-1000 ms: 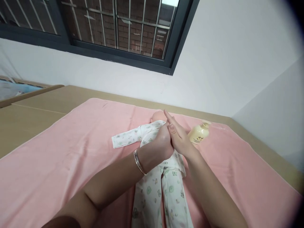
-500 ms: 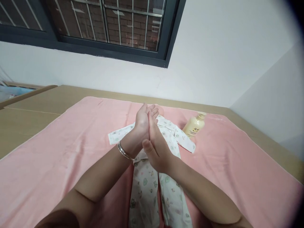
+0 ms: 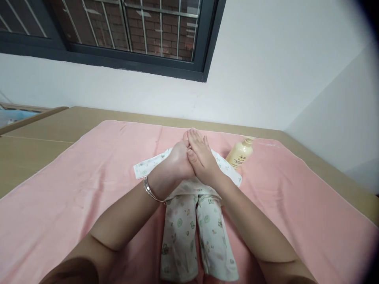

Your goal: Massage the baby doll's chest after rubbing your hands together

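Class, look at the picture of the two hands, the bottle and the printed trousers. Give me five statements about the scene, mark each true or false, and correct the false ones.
1. The left hand and right hand touch each other. True.
2. The silver bracelet is on the right wrist. False: it is on the left wrist.
3. The bottle is on the pink cloth. True.
4. The right hand grips the bottle. False: it lies against the left hand.
5. The trousers are white with a print. True.
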The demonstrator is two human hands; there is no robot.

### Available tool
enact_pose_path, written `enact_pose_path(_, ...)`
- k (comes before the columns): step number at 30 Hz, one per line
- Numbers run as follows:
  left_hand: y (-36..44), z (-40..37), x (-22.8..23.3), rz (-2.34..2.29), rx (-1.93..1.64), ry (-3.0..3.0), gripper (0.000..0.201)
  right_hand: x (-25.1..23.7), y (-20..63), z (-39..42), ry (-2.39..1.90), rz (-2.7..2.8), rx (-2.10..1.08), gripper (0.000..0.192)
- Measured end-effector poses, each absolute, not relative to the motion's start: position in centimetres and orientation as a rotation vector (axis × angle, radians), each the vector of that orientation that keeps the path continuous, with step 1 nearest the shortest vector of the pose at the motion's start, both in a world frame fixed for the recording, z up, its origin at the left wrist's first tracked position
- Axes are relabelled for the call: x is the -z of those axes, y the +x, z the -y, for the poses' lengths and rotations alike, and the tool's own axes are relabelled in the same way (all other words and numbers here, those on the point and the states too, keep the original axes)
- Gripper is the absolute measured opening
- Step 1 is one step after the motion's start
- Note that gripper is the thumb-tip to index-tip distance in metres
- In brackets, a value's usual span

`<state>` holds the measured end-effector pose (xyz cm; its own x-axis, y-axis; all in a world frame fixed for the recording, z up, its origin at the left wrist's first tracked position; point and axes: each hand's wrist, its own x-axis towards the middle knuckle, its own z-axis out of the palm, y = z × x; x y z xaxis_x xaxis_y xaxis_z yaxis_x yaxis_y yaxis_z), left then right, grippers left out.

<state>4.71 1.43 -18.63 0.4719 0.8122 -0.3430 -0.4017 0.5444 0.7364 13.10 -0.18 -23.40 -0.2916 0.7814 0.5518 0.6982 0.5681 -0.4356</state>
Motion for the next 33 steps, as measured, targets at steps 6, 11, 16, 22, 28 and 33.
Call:
enact_pose_path(6,1.5,-3.8,17.3,-0.784,-0.701,0.491,0.047,23.9,11.0,2.0,-1.271,2.108,-0.242,0.066)
enact_pose_path(11,1.9,-5.9,19.9,-0.815,-0.917,0.588,0.040,23.3,10.1,3.4,-1.147,2.062,-0.394,0.073)
enact_pose_path(16,2.0,-9.2,22.8,-1.104,-1.399,1.179,0.025,24.8,12.3,-0.2,-1.340,2.183,-0.334,0.054)
enact_pose_path(22,3.4,-10.3,27.7,-1.322,-1.214,1.620,0.028,27.6,15.4,-4.6,-1.716,2.159,-0.117,0.048)
enact_pose_path(28,4.4,-9.5,29.9,-1.347,-1.298,1.780,0.022,26.3,14.4,-2.4,-2.219,1.994,-0.084,0.058)
enact_pose_path(33,4.1,-9.5,29.8,-1.487,-1.220,1.911,0.037,26.7,14.1,-2.5,-1.836,2.317,0.028,0.048)
